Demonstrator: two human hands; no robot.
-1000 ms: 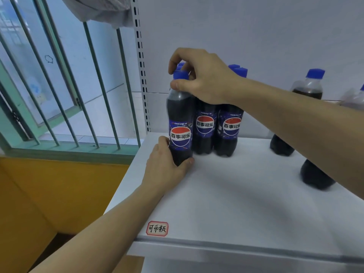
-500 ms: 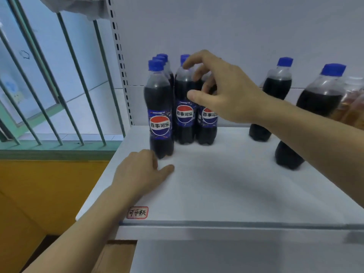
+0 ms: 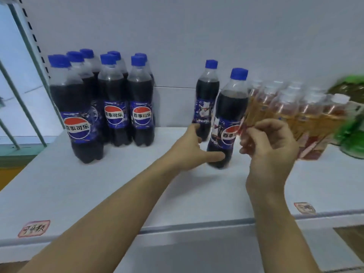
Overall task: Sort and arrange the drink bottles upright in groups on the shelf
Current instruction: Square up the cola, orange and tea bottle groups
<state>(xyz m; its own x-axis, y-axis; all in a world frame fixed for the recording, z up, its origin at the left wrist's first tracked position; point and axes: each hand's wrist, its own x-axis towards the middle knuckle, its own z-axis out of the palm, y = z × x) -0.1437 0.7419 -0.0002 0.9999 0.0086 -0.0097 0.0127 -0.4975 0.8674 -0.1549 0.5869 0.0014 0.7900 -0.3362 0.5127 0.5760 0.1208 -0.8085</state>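
A group of several cola bottles with blue caps stands upright at the back left of the white shelf. Two more cola bottles stand apart to the right: a front one and a rear one. My left hand is spread open at the base of the front bottle, thumb touching its bottom, fingers reaching toward the rear one. My right hand hovers just right of the front bottle with its fingers curled and nothing held.
A tight block of amber tea bottles with white caps fills the shelf's right side, and blurred green bottles sit at the far right. Red-edged labels mark the shelf front. Window bars stand left.
The view swung right. Both hands left the cola group at the left and moved over to the two separate cola bottles. The tea and green bottles came into view.
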